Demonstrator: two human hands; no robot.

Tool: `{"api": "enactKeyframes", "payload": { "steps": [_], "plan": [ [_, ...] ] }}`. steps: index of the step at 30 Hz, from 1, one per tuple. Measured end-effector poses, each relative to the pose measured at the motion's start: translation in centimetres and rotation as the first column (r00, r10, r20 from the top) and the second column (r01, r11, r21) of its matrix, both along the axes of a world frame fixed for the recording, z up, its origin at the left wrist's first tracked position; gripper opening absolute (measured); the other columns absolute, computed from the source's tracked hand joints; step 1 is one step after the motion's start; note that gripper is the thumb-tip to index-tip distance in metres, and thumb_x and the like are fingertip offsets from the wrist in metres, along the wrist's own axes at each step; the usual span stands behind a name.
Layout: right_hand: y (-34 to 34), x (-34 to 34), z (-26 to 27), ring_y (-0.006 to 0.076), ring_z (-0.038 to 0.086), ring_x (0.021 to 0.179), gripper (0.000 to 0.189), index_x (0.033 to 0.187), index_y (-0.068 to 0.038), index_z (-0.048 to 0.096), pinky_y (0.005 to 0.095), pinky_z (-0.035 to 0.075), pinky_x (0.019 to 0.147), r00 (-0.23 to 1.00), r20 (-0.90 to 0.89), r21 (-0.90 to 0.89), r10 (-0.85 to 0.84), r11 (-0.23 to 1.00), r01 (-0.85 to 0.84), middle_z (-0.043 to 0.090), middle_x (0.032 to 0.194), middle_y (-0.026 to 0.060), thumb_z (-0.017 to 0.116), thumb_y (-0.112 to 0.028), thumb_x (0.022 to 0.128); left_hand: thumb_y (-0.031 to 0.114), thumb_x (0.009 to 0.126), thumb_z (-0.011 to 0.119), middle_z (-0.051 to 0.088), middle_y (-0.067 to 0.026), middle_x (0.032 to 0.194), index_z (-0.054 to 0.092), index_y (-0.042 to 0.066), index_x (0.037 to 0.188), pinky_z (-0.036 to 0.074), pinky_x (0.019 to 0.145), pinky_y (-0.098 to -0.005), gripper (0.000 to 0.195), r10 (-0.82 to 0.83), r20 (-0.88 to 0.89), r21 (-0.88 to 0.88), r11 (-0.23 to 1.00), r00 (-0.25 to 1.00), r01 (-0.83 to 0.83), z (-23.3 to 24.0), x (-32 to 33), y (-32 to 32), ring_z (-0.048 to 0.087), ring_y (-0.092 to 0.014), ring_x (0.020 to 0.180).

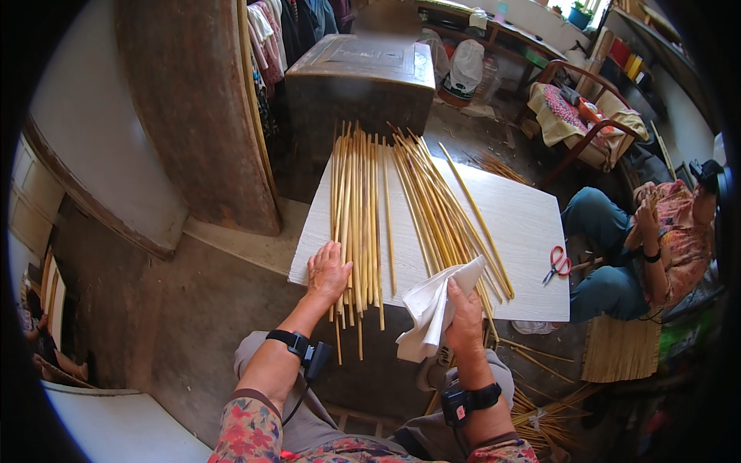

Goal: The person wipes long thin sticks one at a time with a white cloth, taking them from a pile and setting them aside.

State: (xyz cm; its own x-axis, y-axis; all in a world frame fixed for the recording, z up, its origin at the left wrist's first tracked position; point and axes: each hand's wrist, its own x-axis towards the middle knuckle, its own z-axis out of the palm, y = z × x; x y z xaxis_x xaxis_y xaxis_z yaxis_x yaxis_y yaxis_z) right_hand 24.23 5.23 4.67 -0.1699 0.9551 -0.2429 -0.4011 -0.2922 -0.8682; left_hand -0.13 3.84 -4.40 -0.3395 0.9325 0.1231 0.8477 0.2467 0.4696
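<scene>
Two groups of long, thin yellow-brown plant stalks lie on a pale wood-grain board. My left hand [330, 273] rests with its fingers together against the near end of the left group of stalks [362, 231]; whether it grips any cannot be told. In my right hand [465, 312] is a folded white cloth [427, 307], held over the near end of the right group of stalks [443, 220]. A single stalk [389, 231] lies between the groups, and another lies at the far right. Red-handled scissors [557, 265] lie on the board [521, 231] at its right edge.
A seated person [642, 254] works with their hands at the right. Beyond the board stands a wooden chest [359, 92], and a wooden armchair [584, 121] with cloths is at the back right. A tied bundle of stalks [535, 418] and a woven mat [620, 350] are on the lower right.
</scene>
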Motion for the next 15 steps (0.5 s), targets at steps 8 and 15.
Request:
{"api": "enactKeyframes", "payload": {
  "steps": [8, 15],
  "plan": [
    [-0.4, -0.4, 0.2, 0.0077, 0.051, 0.069, 0.011, 0.089, -0.006, 0.054, 0.0213, 0.041, 0.064, 0.999, -0.035, -0.032, -0.019, 0.999, 0.018, 0.055, 0.077, -0.0007, 0.052, -0.014, 0.082, 0.024, 0.077, 0.054, 0.033, -0.0159, 0.126, 0.034, 0.004, 0.118, 0.020, 0.096, -0.0447, 0.050, -0.025, 0.006, -0.048, 0.999, 1.000, 0.026, 0.4, 0.7, 0.7, 0.030, -0.027, 0.119],
    [-0.6, -0.5, 0.2, 0.0065, 0.051, 0.068, 0.010, 0.088, -0.006, 0.054, 0.0206, 0.041, 0.062, 1.000, -0.025, -0.063, 0.007, 0.998, -0.009, 0.055, 0.076, -0.0014, 0.052, -0.014, 0.082, 0.024, 0.078, 0.054, 0.033, -0.0162, 0.126, 0.032, 0.003, 0.119, 0.020, 0.097, -0.0461, 0.051, -0.064, 0.020, -0.048, 0.997, 0.998, 0.064, 0.0, 0.2, 1.3, 0.029, -0.027, 0.119]
  ]
}}
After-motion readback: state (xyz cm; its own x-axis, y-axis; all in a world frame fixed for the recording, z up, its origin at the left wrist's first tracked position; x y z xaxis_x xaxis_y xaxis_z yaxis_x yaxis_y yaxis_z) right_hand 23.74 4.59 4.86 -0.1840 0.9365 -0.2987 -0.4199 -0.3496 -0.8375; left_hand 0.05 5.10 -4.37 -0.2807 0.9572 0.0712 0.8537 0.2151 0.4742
